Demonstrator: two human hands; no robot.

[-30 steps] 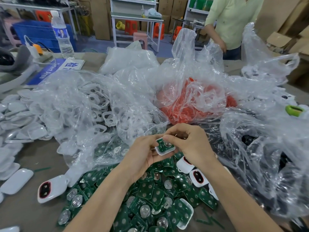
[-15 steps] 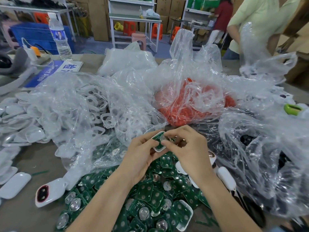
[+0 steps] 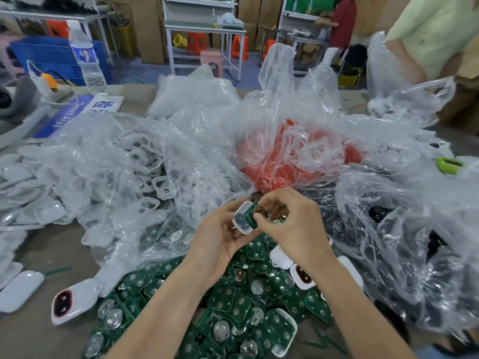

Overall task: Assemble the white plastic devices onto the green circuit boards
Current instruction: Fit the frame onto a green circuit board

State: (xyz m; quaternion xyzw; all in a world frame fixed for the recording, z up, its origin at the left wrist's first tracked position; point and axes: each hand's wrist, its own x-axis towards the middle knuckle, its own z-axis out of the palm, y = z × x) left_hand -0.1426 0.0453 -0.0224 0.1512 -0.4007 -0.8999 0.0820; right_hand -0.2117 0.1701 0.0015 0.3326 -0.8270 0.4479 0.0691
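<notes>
left hand and right hand meet, fingers pinching.

Bright even light, glare on plastic bags, edges bowed

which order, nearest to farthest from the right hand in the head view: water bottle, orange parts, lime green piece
1. orange parts, just beyond the right hand
2. lime green piece, at the right edge
3. water bottle, far back left
</notes>
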